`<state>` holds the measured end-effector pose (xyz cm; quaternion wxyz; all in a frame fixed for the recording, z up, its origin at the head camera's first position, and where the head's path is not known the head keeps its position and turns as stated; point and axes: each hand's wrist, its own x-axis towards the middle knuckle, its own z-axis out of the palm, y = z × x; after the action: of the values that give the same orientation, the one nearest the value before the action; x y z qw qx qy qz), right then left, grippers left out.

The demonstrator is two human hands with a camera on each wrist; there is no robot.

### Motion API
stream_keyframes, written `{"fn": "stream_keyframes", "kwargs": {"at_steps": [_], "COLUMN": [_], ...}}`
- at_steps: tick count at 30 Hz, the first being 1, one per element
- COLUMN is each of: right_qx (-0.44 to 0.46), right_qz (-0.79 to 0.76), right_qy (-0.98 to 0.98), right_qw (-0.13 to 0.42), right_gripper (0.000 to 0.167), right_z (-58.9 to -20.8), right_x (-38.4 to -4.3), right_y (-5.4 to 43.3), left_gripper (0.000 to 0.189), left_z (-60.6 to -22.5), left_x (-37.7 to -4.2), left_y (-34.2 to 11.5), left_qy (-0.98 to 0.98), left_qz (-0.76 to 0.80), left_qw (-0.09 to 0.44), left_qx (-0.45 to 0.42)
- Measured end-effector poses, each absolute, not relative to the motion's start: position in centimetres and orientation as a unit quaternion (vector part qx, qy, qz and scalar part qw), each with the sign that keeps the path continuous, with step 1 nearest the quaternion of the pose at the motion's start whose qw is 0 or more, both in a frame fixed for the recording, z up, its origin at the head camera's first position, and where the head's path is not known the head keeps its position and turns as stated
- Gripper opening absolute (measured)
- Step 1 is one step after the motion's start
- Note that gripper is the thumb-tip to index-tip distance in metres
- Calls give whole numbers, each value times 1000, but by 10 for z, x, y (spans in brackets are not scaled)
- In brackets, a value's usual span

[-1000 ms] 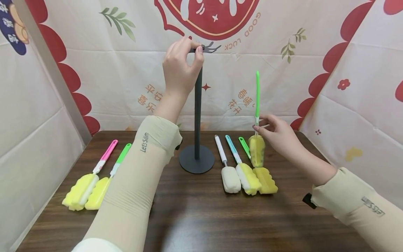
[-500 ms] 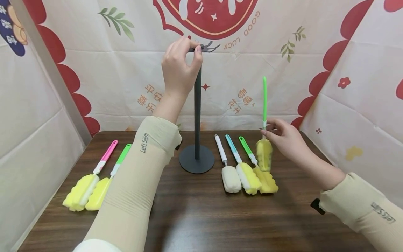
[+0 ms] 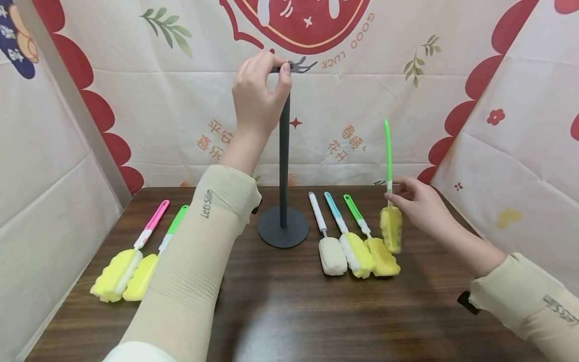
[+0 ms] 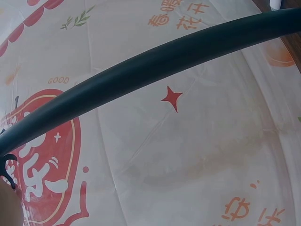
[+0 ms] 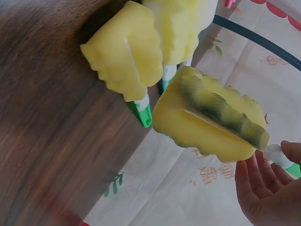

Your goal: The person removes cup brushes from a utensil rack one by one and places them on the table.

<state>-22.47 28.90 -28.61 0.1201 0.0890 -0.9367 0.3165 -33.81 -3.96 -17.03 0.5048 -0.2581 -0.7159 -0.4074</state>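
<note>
My left hand (image 3: 260, 95) grips the top of a dark stand (image 3: 283, 161), close to its branching hooks (image 3: 304, 65). On the right, my right hand (image 3: 420, 203) pinches a sponge brush (image 3: 391, 229) at the white neck just above its sponge. That brush hangs sponge down, its green handle pointing up; in the right wrist view dark grey patches show on the yellow sponge (image 5: 207, 117). Just left of it lie a green-handled brush (image 3: 382, 257) with a yellow sponge, a blue-handled brush (image 3: 357, 254) with a yellow-and-white sponge, and a white brush (image 3: 332, 255).
The stand's round base (image 3: 283, 227) rests at the middle back of the brown table (image 3: 316, 322). At the left lie a pink-handled brush (image 3: 116, 274) and another green-handled brush (image 3: 140, 279), partly hidden by my left sleeve. A printed cloth (image 3: 181, 110) hangs behind the table.
My right hand has moved right and down with the sponge brush, from over the lying green-handled brush to its right side. The left hand keeps its hold on the stand.
</note>
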Motion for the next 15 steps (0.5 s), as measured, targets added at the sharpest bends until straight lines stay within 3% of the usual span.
{"fn": "stream_keyframes", "kwargs": {"at_steps": [15], "right_qx": [70], "right_qz": [281], "right_qy": [-954], "right_qw": [80], "right_gripper": [33], "right_z": [-290], "right_x": [-225], "right_y": [303], "left_gripper": [31], "left_z": [-169], "left_x": [-341], "left_y": [-43], "left_qy": [-716], "left_qz": [-402], "left_qw": [507], "left_qx": [-264]}}
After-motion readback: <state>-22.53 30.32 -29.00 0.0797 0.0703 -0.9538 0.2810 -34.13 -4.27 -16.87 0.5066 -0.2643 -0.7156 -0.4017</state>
